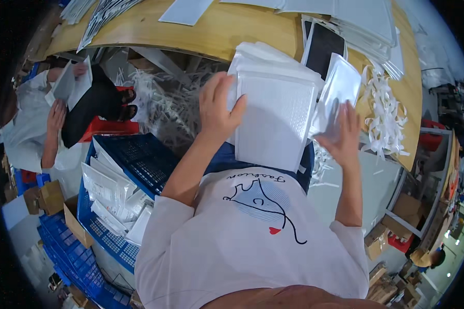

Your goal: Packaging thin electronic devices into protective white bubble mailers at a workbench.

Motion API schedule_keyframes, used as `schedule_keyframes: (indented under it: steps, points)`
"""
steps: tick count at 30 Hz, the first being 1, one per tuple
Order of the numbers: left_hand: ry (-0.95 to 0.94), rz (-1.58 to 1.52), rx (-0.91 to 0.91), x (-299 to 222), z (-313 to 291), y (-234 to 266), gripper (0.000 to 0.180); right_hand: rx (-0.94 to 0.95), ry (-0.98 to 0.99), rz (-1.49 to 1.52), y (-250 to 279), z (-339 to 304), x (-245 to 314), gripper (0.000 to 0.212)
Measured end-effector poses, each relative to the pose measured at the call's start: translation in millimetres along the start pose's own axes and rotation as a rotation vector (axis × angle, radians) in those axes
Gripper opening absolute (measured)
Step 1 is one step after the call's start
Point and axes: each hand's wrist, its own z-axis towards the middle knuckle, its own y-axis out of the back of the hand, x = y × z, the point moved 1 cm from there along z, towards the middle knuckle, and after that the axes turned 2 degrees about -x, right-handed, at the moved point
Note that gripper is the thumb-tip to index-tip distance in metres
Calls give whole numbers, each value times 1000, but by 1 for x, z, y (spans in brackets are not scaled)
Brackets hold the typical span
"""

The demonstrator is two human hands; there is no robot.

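Note:
My left hand (217, 105) grips the left edge of a stack of white padded envelopes (276, 116) held upright in front of my chest. My right hand (340, 131) holds a clear plastic sleeve (340, 87) by its lower end, just right of the stack. A black flat item (322, 46) lies on the wooden table (211, 31) behind the stack.
Piles of white envelopes (366, 26) and white paper strips (384, 116) cover the table's right side. More strips (165, 103) litter the floor. A blue crate (113, 206) at my left holds packed bags. Another person (51, 118) sits far left holding white envelopes. Cardboard boxes (402, 216) stand at right.

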Motion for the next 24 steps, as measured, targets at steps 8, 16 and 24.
schedule_keyframes:
  steps: [8,16,24]
  points:
    - [-181,44,184,-24,24,-24,26,35,250,-378,-21,-22,-29,46]
    - [-147,56,406,-17,34,-44,18,-493,-236,332,49,29,-33,33]
    - [-41,7,505,-21,38,-31,14,78,61,-150,-8,21,-49,51]
